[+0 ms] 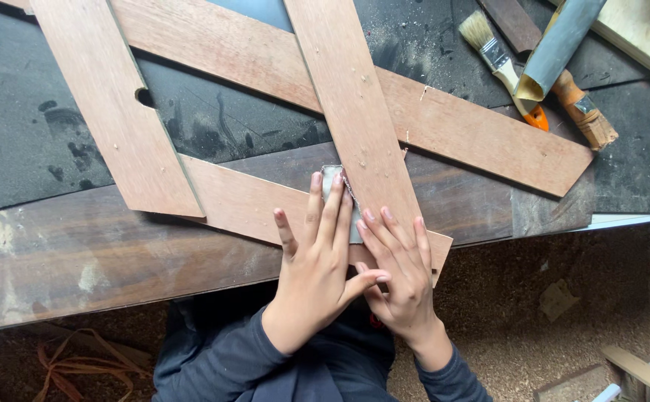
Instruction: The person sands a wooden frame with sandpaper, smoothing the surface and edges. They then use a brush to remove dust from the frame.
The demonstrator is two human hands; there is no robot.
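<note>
I am seeing the left hand (314,260) and right hand (399,264) pressing a small grey sandpaper sheet (337,195) flat, fingers extended and ungripping, against the reddish-brown crossed wooden slat (354,112) on the dark wooden workbench (57,253), steadying it.

Even, soft daylight; sharp focus, faint shadows, no glare.

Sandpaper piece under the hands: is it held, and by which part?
Both hands, left and right, press the grey sandpaper flat against the wooden strip, fingers lying on it; nothing is gripped.
</note>
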